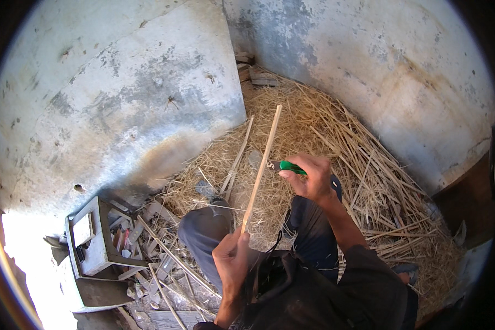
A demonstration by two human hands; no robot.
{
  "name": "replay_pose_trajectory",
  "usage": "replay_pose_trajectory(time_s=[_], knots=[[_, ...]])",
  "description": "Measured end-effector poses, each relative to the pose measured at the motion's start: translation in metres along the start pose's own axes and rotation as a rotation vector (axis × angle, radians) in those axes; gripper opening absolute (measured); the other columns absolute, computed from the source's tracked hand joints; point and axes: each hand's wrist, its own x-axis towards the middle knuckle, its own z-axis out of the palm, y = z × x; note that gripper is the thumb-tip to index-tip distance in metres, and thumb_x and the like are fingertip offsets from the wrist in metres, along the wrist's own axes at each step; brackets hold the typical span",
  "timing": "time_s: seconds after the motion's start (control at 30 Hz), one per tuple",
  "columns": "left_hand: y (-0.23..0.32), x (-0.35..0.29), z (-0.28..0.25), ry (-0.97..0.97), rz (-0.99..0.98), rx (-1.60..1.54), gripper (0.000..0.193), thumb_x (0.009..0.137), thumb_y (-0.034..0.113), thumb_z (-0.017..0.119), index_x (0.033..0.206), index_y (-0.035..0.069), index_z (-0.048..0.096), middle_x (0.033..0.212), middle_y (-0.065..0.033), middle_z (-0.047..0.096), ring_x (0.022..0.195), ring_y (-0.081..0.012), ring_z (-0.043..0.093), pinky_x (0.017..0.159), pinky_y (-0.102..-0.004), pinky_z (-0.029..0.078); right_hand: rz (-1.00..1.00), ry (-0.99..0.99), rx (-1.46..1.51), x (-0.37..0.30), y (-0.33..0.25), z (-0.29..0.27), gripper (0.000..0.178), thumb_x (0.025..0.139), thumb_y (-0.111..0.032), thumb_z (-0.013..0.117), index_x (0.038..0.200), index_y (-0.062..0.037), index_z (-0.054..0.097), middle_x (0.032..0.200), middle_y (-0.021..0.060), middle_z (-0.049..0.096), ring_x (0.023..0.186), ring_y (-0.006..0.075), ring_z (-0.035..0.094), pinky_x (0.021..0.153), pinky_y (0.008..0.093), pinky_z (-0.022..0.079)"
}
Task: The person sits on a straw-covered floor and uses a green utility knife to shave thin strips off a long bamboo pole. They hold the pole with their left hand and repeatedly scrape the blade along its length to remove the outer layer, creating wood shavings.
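My left hand [231, 259] grips the lower end of a long, pale wooden strip [262, 168], which looks like split bamboo. The strip slants up and away from me over my lap, its far end free. In my right hand [313, 177] is a knife with a green handle [292, 167]. Its short blade points left and meets the strip's right side around the middle. A small pale curl of shaving shows at the blade. The cutting edge itself is too small to make out.
Shavings and thin strips cover the floor, with a long pile of strips [377, 170] along the right wall. At left, a wooden box [102, 256] holds small items. Loose sticks [176, 258] lie beside my left knee. A pale panel [165, 82] leans at the back left.
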Motion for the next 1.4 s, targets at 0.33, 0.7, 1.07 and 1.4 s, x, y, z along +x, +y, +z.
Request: replay_pose_trajectory(time_s=[0.33, 0.7, 1.07, 1.4], knots=[[-0.002, 0.004, -0.006, -0.087, -0.017, 0.023, 0.028, 0.099, 0.005, 0.070, 0.126, -0.003, 0.074, 0.078, 0.0044, 0.054, 0.073, -0.0036, 0.046, 0.063, -0.0229, 0.036, -0.047, -0.035, 0.096, -0.008, -0.018, 0.010, 0.033, 0.091, -0.034, 0.081, 0.093, -0.0019, 0.073, 0.077, 0.0097, 0.072, 0.063, 0.0249, 0.072, 0.055, 0.0342, 0.054], [0.001, -0.008, -0.013, -0.065, 0.052, 0.137, 0.026, 0.096, 0.003, 0.070, 0.121, -0.002, 0.075, 0.077, -0.0045, 0.061, 0.073, -0.0070, 0.051, 0.064, -0.0249, 0.041, -0.174, -0.004, -0.036, 0.002, -0.012, 0.002, 0.040, 0.090, -0.042, 0.081, 0.089, -0.0031, 0.072, 0.068, 0.0074, 0.068, 0.055, 0.0238, 0.067, 0.050, 0.0333, 0.050], [-0.015, -0.023, -0.033, -0.108, -0.005, 0.187, 0.026, 0.101, 0.013, 0.069, 0.122, -0.001, 0.075, 0.070, -0.0012, 0.054, 0.069, -0.0075, 0.048, 0.061, -0.0272, 0.039, -0.036, 0.236, -0.194, 0.010, 0.052, -0.002, 0.041, 0.100, -0.040, 0.069, 0.093, -0.0006, 0.073, 0.078, 0.0104, 0.073, 0.064, 0.0219, 0.069, 0.056, 0.0374, 0.051], [-0.031, -0.020, -0.047, -0.120, -0.247, 0.057, 0.036, 0.110, 0.027, 0.059, 0.115, -0.003, 0.078, 0.065, 0.0063, 0.048, 0.063, -0.0028, 0.041, 0.055, -0.0240, 0.031, 0.298, 0.071, -0.055, 0.007, 0.051, -0.020, 0.046, 0.103, -0.044, 0.064, 0.096, 0.0002, 0.073, 0.074, 0.0058, 0.067, 0.062, 0.0157, 0.060, 0.056, 0.0348, 0.044]])
